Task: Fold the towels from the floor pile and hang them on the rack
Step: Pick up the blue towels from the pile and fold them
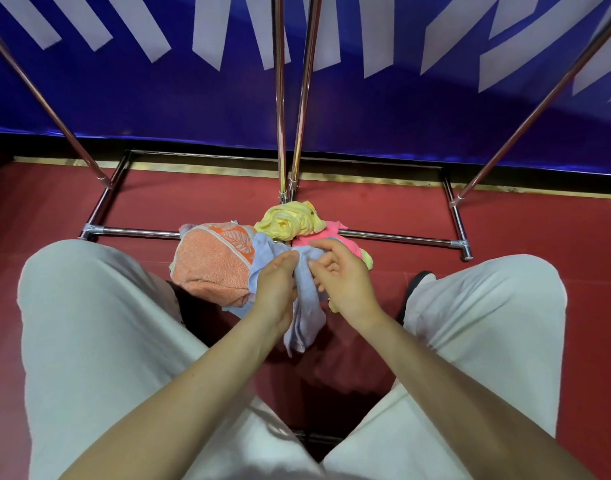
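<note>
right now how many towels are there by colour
Orange towel: 1
Light blue towel, held by the left hand and right hand: 1
Yellow towel: 1
Pink towel: 1
Total: 4 towels that show; the pile may hide more.

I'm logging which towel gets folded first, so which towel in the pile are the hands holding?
The light blue towel: left hand and right hand both grip it. The orange, yellow and pink towels lie untouched.
</note>
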{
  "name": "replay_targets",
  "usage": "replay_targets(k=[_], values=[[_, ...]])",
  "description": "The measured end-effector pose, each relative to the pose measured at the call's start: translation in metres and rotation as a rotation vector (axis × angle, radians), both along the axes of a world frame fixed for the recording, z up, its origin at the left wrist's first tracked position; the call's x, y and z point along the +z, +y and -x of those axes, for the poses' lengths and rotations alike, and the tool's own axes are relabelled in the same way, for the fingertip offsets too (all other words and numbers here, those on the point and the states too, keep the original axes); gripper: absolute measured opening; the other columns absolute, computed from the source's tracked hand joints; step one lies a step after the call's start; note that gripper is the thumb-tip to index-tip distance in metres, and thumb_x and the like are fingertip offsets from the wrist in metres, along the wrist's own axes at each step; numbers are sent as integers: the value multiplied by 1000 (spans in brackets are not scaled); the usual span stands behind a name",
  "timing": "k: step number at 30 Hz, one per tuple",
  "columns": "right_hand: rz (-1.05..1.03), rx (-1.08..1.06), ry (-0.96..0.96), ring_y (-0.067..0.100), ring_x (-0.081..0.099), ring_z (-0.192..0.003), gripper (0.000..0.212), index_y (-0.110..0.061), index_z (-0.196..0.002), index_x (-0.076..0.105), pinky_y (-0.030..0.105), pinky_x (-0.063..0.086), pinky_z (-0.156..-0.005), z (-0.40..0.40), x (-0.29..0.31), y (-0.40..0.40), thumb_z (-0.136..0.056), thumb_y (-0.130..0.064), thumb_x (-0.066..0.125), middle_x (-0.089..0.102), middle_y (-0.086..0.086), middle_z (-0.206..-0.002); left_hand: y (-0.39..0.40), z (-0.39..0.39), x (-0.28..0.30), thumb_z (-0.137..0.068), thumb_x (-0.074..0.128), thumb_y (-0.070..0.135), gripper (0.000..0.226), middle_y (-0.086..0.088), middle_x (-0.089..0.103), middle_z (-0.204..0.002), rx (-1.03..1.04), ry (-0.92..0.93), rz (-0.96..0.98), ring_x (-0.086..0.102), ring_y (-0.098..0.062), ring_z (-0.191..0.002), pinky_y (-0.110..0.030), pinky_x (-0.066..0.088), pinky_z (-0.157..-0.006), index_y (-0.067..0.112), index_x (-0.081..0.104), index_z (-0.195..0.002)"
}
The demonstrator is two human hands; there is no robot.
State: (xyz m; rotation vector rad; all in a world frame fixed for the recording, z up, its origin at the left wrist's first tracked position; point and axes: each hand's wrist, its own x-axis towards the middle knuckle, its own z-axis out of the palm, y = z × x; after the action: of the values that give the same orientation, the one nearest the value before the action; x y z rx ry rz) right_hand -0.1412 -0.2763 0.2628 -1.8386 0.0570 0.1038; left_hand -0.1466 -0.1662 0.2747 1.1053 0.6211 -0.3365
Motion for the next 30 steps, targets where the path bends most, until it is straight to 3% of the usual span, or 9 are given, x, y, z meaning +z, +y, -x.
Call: replay_targets(k=[6,9,11,15,19,23,26,28,30], values=[[224,-1,-195,1,47,-66,11,-20,-89,70,9,38,-65,-5,-3,-6,-83,-11,70,55,6,-77,4,-3,-5,-96,52,17,27,-19,66,-95,-4,53,-69,63,-25,-85,-32,50,-75,-4,67,-105],[337,15,-375,-1,47,-84,7,-9,-87,71,7,35,-79,-7,-9,-7,-81,-12,71,55,0,-89,7,-3,-7,-95,53,20,25,-13,68,-84,-26,66,-69,65,-20,-74,-26,51,-63,1,68,-103],[348,45,-422,9,52,-89,6,-9,-87,70,12,37,-84,-7,-11,-7,-83,-13,67,56,-7,-89,8,-1,-7,-96,52,20,26,-9,67,-79,-24,44,-109,63,-17,-66,-22,47,-52,1,67,-106],[230,43,-356,14,60,-86,9,-13,-87,69,24,46,-81,-3,-10,-5,-85,-18,61,65,-5,-87,14,2,-11,-97,50,17,25,-12,69,-99,-29,-80,-210,63,-22,-93,-32,47,-82,3,68,-109],[174,42,-294,7,56,-76,8,-18,-85,68,16,43,-74,0,-13,-1,-85,-23,61,65,-6,-83,11,8,-19,-100,46,15,26,-15,70,-106,-103,-140,-341,64,-24,-105,-36,47,-99,3,68,-105],[213,74,-229,6,51,-67,4,-19,-81,67,13,38,-67,-1,-21,0,-85,-19,67,61,-11,-76,8,13,-20,-101,38,7,29,-5,70,-87,-138,-146,-353,65,-13,-86,-10,47,-76,1,67,-100],[191,73,-184,1,50,-64,13,-24,-77,64,10,35,-65,0,-21,1,-85,-15,69,58,-15,-73,11,19,-19,-102,42,16,24,1,67,-88,-132,-131,-277,63,-13,-84,-24,49,-79,14,64,-95],[180,68,-168,1,49,-63,18,-29,-76,62,11,35,-64,-1,-20,3,-84,-15,69,58,-15,-72,12,20,-20,-103,43,22,24,2,67,-87,-139,-138,-298,63,-15,-86,-23,49,-78,20,63,-90],[173,79,-135,1,48,-62,24,-33,-74,61,12,36,-64,-2,-20,4,-84,-14,68,60,-12,-71,14,20,-24,-102,45,22,25,-6,72,-96,-193,-192,-348,66,-20,-100,-25,48,-89,14,68,-96]])
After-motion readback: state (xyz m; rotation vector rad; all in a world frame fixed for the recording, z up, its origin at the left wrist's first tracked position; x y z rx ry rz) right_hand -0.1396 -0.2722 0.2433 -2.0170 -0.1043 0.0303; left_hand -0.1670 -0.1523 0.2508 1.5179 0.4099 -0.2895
